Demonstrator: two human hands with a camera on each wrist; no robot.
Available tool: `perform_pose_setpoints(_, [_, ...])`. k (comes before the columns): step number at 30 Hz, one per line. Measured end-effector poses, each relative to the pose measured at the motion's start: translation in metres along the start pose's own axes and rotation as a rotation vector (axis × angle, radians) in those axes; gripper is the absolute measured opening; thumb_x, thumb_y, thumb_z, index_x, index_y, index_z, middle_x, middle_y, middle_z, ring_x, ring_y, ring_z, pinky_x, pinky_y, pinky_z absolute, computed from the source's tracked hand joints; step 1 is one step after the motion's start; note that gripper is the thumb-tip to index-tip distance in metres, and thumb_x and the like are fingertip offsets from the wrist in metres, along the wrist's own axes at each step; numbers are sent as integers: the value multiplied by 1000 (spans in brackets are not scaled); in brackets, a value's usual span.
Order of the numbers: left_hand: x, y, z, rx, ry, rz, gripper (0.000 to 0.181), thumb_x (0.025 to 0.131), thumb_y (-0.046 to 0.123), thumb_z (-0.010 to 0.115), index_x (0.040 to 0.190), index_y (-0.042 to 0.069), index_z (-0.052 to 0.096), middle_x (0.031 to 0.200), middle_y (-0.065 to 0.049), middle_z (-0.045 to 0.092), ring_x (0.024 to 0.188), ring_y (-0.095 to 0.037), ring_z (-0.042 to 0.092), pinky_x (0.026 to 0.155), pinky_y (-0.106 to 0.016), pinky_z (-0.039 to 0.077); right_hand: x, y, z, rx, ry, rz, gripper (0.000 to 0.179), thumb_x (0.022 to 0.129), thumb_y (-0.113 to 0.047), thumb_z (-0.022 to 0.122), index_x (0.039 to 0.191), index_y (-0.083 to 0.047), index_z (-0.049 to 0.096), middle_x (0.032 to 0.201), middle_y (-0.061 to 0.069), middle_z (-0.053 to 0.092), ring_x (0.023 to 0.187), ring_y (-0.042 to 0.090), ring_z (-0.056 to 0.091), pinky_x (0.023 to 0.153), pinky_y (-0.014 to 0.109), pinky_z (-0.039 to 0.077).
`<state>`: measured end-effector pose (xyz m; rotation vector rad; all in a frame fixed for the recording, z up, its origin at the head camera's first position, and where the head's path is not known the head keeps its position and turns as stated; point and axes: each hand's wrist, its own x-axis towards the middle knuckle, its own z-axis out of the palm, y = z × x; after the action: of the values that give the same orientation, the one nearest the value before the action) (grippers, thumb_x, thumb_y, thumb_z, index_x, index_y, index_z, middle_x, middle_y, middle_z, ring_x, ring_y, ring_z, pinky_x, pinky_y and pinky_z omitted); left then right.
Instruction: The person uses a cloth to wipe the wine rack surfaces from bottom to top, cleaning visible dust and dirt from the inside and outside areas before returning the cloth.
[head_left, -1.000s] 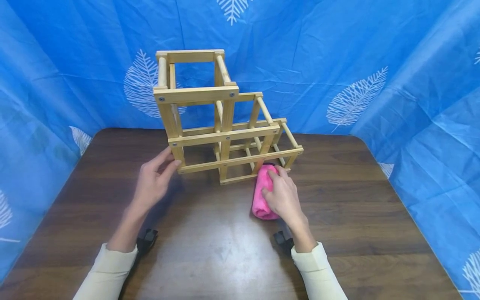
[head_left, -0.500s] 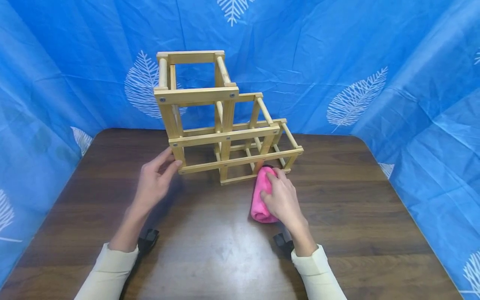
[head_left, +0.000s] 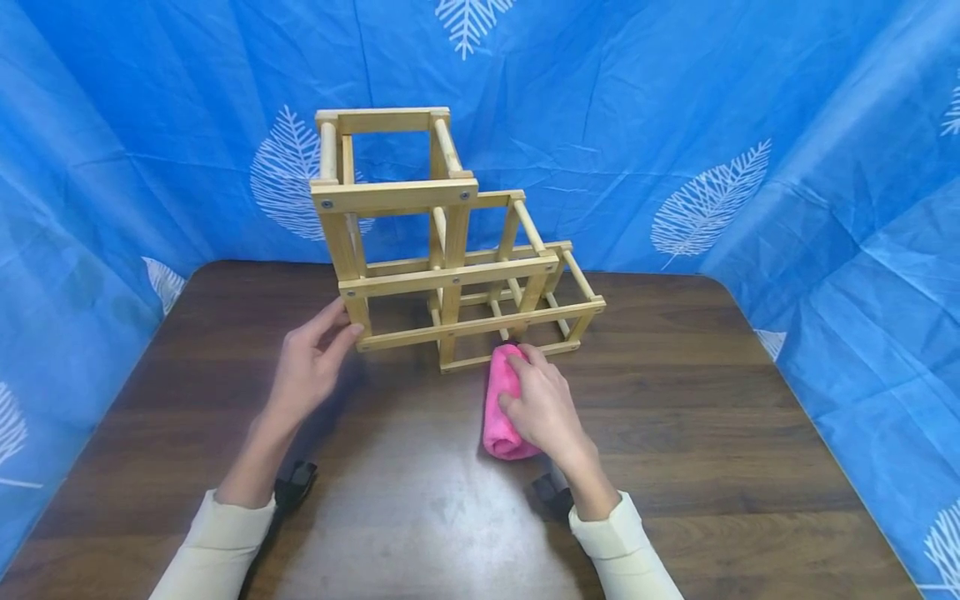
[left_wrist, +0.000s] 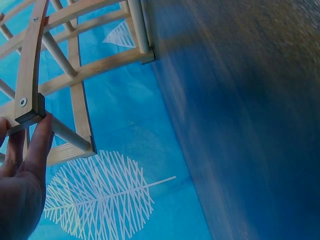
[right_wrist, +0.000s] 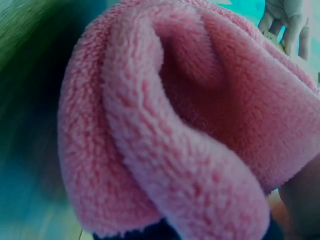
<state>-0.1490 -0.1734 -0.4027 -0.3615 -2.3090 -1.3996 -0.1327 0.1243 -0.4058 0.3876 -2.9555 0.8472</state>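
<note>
Right grip (head_left: pixel 543 407) curled round the pink roll (head_left: pixel 500 408) at the bottom rail (head_left: pixel 467 362) of the wooden rack (head_left: pixel 393 197); my left grip (head_left: pixel 307 365) pinches its lower left corner (head_left: pixel 365 346). If I slacken there, nudging with the roll could tip it.

The room is bright, and the light seems to come from above: a whitish glare lies on the table (head_left: pixel 712 400) toward the middle of its near edge, while the wood is darker toward both far corners. A soft shadow lies beside the left forearm (head_left: pixel 253 450). The wooden rack (head_left: pixel 397 194) is crisp and evenly lit. From the left wrist, the left hand (left_wrist: pixel 22 195) looks dim and the table surface smeared with blue. From the right wrist, the pink cloth (right_wrist: pixel 165 150) shows clear pile, but the left side is blurred and greenish.
</note>
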Motion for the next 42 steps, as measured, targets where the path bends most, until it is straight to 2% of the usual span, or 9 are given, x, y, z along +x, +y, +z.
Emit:
perform_pose_setpoints(3, [0, 0, -1, -2, -10, -4, 44, 97, 1, 60, 141, 6, 54, 106, -18, 69, 100, -27, 65, 86, -29, 54, 1, -5, 3, 8, -11, 1, 57, 80, -6, 74, 133, 7, 57, 143, 25, 46, 125, 46, 48, 106, 55, 37])
perform_pose_setpoints(7, [1, 0, -2, -10, -19, -8, 45, 98, 3, 60, 142, 9, 53, 108, -17, 69, 104, -27, 64, 87, -45, 53, 3, -13, 8, 11, -21, -18, 57, 80, -6, 74, 133, 6, 58, 144, 23, 46, 125, 44, 49, 106, 53, 37])
perform_pose_setpoints(11, [0, -2, -1, -13, -16, -5, 46, 98, 3, 60, 142, 9, 54, 108, -17, 69, 103, -28, 64, 86, -40, 54, 5, -21, 13, 17, -14, -53, 56, 80, -7, 74, 132, 5, 59, 143, 22, 47, 126, 42, 49, 107, 50, 37])
perform_pose_setpoints(17, [0, -3, 1, -23, -17, -5, 46, 97, 3, 61, 142, 9, 53, 109, -18, 69, 103, -29, 65, 87, -22, 51, 8, -30, 18, 41, 56, -115, 55, 81, -9, 75, 132, 5, 59, 142, 21, 48, 127, 38, 49, 106, 48, 39])
perform_pose_setpoints(23, [2, -2, 1, -39, -26, -9, 46, 98, 3, 60, 142, 9, 53, 111, -16, 69, 104, -24, 65, 89, -34, 52, 13, -31, 25, 55, 28, -89, 57, 82, -11, 76, 133, 6, 57, 144, 23, 45, 129, 39, 47, 108, 48, 37])
perform_pose_setpoints(29, [2, -2, 0, -41, -21, -8, 45, 97, 3, 61, 142, 9, 54, 109, -16, 70, 102, -26, 65, 86, -22, 52, 13, -30, 30, 53, 21, -71, 61, 80, -11, 79, 134, 5, 57, 146, 23, 43, 129, 40, 46, 109, 48, 36])
perform_pose_setpoints(34, [1, -2, -2, -41, -26, -24, 45, 98, 5, 60, 142, 10, 54, 109, -16, 70, 104, -26, 65, 87, -37, 53, 12, -30, 31, 27, 24, -64, 62, 79, -11, 81, 133, 6, 57, 145, 23, 44, 127, 41, 48, 108, 50, 37])
perform_pose_setpoints(36, [1, -2, -2, -39, -26, -25, 45, 98, 5, 60, 143, 11, 54, 109, -16, 69, 105, -26, 65, 87, -37, 53, 11, -28, 31, 4, 28, -67, 62, 79, -10, 81, 133, 6, 56, 144, 23, 44, 124, 41, 50, 107, 50, 38])
perform_pose_setpoints(42, [0, -3, -1, -48, -16, -8, 45, 97, 2, 60, 142, 8, 54, 107, -18, 69, 101, -30, 66, 85, -17, 50, 8, -20, 28, -42, 48, -66, 60, 79, -8, 81, 132, 8, 57, 143, 23, 45, 119, 43, 53, 103, 51, 41])
